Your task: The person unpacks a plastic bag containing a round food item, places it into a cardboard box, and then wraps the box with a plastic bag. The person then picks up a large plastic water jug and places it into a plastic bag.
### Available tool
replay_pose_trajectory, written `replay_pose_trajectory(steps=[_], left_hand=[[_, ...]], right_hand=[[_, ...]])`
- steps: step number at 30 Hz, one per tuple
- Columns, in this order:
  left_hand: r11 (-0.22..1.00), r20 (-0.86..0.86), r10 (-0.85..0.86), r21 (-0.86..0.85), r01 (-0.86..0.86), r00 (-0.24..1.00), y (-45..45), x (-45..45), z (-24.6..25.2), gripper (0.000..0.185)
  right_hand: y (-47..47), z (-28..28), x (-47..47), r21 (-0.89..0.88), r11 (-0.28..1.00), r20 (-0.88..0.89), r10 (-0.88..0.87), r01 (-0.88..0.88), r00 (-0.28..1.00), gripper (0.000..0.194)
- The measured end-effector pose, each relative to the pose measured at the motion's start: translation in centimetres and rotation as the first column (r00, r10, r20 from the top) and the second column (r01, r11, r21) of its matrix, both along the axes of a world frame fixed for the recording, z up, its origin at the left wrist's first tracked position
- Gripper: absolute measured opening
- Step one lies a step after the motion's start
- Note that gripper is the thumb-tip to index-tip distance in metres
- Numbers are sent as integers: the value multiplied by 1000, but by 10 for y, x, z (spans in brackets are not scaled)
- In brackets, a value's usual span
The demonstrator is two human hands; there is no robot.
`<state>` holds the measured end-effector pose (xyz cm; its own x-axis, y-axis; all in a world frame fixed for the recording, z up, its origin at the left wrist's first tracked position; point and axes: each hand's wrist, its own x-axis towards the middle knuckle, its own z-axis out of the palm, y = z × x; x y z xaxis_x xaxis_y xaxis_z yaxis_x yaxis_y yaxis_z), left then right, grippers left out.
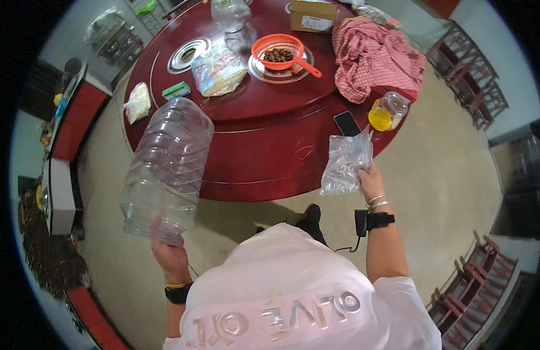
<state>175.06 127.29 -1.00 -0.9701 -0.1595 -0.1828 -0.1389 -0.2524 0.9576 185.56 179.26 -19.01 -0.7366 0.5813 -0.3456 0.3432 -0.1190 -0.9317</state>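
My left hand (169,249) grips the near end of a large clear plastic jug (169,162), which tilts up over the table's left front edge. Between the fingers of my right hand (371,180) is a crumpled clear plastic bag (346,164), hanging at the right front edge of the dark red round table (257,162). Just beyond the bag lies a black smartphone (347,124). A thin red rubber band (306,151) rests to the left of the bag. A clear jar with a yellow lid (387,111) lies on its side right of the phone.
An orange strainer (278,40) with brown nuts or fruits stands on the turntable. Around it are a printed plastic bag (219,71), a green box (176,90), a white bag (139,103), a cardboard box (313,16) and red checked cloth (375,57). Wooden chairs (469,280) line the right.
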Motion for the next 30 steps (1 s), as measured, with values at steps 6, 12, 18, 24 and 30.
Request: replay_pose_trajectory(steps=[6, 12, 18, 24, 30], left_hand=[[994, -114, -108, -47, 103, 988, -68, -23, -25, 39], [998, -96, -65, 18, 67, 993, -124, -45, -18, 43], [988, -100, 145, 58, -140, 984, -159, -54, -6, 40], [978, -111, 208, 27, -207, 972, -187, -63, -13, 40], [955, 105, 82, -293, -48, 991, -168, -84, -12, 42]], right_hand=[[-73, 63, 78, -117, 984, -54, -144, 137, 988, 26], [-106, 66, 188, 312, 948, 335, -51, -59, 941, 24], [-119, 92, 242, 415, 909, 401, -148, -35, 904, 26], [-131, 125, 203, 734, 558, 598, -260, -387, 758, 25], [-130, 138, 152, 740, 580, 491, -122, -340, 862, 19]])
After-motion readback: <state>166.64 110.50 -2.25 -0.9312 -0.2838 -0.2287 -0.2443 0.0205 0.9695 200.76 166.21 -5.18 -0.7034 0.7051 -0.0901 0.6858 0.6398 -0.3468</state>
